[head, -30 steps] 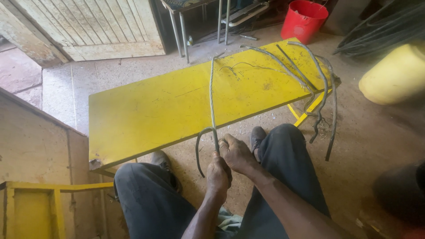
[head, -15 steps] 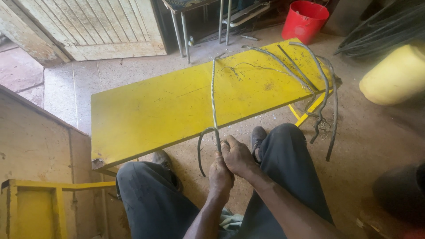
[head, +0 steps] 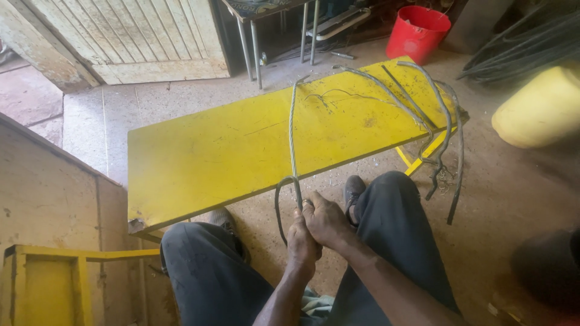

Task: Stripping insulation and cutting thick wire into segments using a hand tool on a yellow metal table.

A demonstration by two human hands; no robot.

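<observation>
Wire rope: a twisted steel cable (head: 292, 130) runs from the far edge of the yellow board straight across it toward the person, then bends into a small loop (head: 283, 199) just off the near edge, above the floor between the knees.
Left hand: the left hand (head: 300, 244) is fisted around the rope just below the loop, fingers pressed together and wrapped round the strand.
Right hand: the right hand (head: 326, 220) lies against the left, fingers (head: 309, 208) curled shut on the same strand at the base of the loop; the two hands touch.
Why held so: judging by the straight line of the rope across the board, both fists seem to be keeping it taut while the bend is formed close to the body.
Counter: a long yellow board (head: 241, 151), scratched and dusty, serves as the counter and slants across the floor in front of the knees.
Other cables: more lengths of grey wire rope (head: 423, 102) curve over the board's right end and hang off it toward the floor.
Red bucket: a red bucket (head: 417, 33) stands beyond the board; its contents cannot be seen.
Yellow jerrycan: a yellow plastic container (head: 541, 108) sits at the right; nothing shows of what is in it.
Yellow frame: a yellow metal frame (head: 42, 278) stands at lower left.
Door: a pale wooden door (head: 133, 36) stands at upper left.
</observation>
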